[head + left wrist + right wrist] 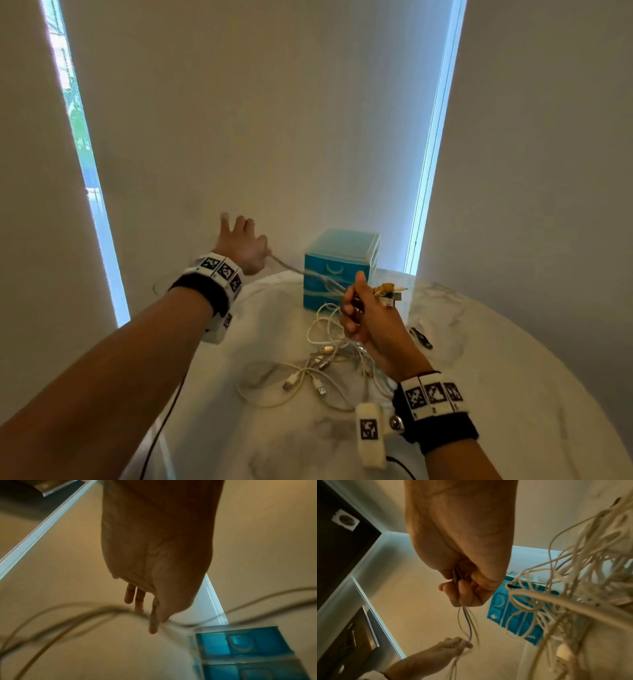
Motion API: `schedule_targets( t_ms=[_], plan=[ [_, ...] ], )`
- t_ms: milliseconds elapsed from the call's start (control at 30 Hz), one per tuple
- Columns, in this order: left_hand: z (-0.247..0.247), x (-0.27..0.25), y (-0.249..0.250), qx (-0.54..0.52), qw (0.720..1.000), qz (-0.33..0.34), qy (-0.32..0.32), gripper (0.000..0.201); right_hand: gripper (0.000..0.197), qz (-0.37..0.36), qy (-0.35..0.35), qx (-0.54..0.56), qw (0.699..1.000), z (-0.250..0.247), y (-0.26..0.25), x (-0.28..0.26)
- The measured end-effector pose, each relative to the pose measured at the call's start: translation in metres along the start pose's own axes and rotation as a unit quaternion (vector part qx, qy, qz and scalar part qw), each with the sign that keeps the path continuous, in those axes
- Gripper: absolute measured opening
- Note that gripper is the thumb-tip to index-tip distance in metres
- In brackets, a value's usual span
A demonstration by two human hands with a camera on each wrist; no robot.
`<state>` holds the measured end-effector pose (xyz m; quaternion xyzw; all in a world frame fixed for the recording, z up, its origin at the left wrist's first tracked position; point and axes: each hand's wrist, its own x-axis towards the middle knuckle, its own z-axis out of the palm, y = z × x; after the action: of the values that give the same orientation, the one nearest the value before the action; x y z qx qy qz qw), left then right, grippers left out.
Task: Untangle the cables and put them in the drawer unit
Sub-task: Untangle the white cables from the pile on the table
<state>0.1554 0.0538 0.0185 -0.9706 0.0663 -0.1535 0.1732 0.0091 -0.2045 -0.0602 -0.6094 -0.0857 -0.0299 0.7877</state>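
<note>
A blue plastic drawer unit (339,265) stands at the far side of the round table, its drawers closed; it also shows in the left wrist view (240,646) and the right wrist view (503,609). My left hand (255,250) is raised to the left of it and pinches a thin pale cable (291,269) between thumb and forefinger (153,623), the other fingers spread. That cable runs taut to my right hand (354,308), which grips a bundle of cable ends (462,592) with connectors (387,291) sticking out. A tangle of white cables (325,366) hangs from it onto the table.
The white marble table (496,394) has a curved edge at left and right. A small black object (421,337) lies right of my right hand. Pale blinds and a wall stand just behind the drawer unit. A dark wire (164,421) hangs off the left edge.
</note>
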Motion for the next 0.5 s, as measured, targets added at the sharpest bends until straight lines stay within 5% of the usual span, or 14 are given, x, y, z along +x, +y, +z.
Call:
schedule_targets(
  t_ms=[100,200,267,300,400,500],
  plan=[
    [0.005,-0.01,0.039,-0.224,0.973,0.052,-0.018,0.046,0.057,-0.001,0.025,-0.057,0.998,-0.007,0.01,-0.002],
    [-0.022,-0.041,0.102,-0.566,0.81,0.148,-0.024,0.064,0.057,-0.006,0.048,-0.077,0.996,-0.012,0.011,-0.004],
    [-0.042,-0.064,0.139,-0.681,0.709,0.148,-0.109,0.082,0.063,-0.003,0.088,-0.09,0.992,-0.012,0.011,-0.003],
    [-0.046,-0.069,0.153,-0.707,0.681,0.136,-0.135,0.086,0.063,-0.013,0.114,-0.109,0.987,-0.014,0.012,-0.001],
    [-0.047,-0.076,0.176,-0.709,0.678,0.105,-0.166,0.084,0.055,-0.094,0.193,-0.244,0.946,-0.033,0.015,0.001],
    [-0.043,-0.077,0.182,-0.677,0.706,0.098,-0.183,0.088,0.04,-0.106,0.221,-0.459,0.854,-0.048,0.013,-0.002]
  ],
)
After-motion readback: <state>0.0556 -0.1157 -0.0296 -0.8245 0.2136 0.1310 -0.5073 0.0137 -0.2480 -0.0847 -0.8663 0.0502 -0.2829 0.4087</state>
